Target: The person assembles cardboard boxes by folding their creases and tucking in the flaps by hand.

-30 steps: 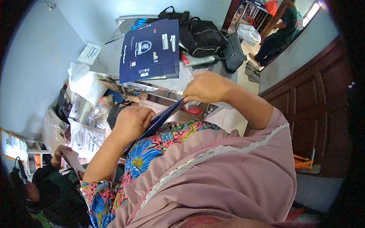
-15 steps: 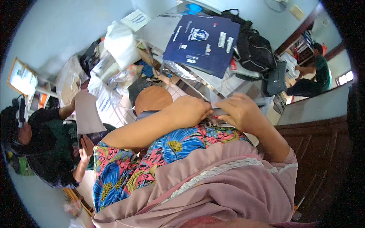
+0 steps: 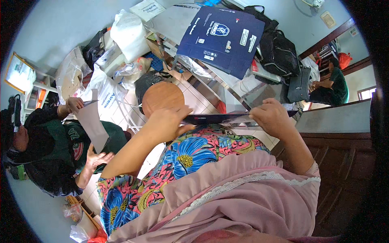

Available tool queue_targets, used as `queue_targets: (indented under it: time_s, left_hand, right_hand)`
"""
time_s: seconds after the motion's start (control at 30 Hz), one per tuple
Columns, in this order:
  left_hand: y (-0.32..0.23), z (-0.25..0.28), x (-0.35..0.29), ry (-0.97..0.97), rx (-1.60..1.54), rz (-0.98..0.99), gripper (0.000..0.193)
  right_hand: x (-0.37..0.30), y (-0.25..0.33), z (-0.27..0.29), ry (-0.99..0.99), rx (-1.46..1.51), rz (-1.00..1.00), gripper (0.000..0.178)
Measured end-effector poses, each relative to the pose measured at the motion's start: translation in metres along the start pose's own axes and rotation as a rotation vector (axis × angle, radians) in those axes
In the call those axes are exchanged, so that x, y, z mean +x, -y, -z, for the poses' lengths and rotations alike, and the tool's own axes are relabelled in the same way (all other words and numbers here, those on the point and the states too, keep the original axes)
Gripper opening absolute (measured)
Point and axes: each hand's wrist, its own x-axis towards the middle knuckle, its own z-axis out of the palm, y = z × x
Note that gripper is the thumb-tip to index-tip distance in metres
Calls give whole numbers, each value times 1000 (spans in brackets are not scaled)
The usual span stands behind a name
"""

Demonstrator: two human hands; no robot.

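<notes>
In front of my body a dark blue, printed flat cardboard sheet (image 3: 219, 118) is seen nearly edge-on. My right hand (image 3: 272, 118) is closed on its right part, fingers bent over the upper edge. At its left end, my left hand (image 3: 167, 122) has thumb and fingers apart, with the sheet's end between them; firm contact cannot be made out. Just beyond my left hand is a round wooden stool top (image 3: 163, 98). Several similar dark blue printed cardboard sheets (image 3: 221, 40) lie stacked on a glass-topped table (image 3: 172, 22).
At the left, another person (image 3: 48, 150) holds a bent sheet, grey on its visible side (image 3: 92, 125). White plastic bags (image 3: 129, 40) and clutter line the wall. A black backpack (image 3: 278, 52) sits right of the stack. A second person (image 3: 336, 83) sits beyond the doorway. A brown wooden door (image 3: 336, 170) stands at right.
My hands, close together before, are now wide apart, with the dark blue sheet showing between them. The left person's sheet has tilted and bent, and their lower hand has opened away from it.
</notes>
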Motion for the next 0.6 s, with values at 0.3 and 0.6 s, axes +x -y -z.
queue_targets:
  time_s: [0.3, 0.6]
  left_hand:
    - [-34, -16, 54, 54, -87, -194, 32]
    - [-10, -7, 42, 16, -175, -253, 25]
  right_hand:
    - [47, 43, -5, -165, 85, 81, 15]
    - [17, 13, 16, -84, -99, 62, 13]
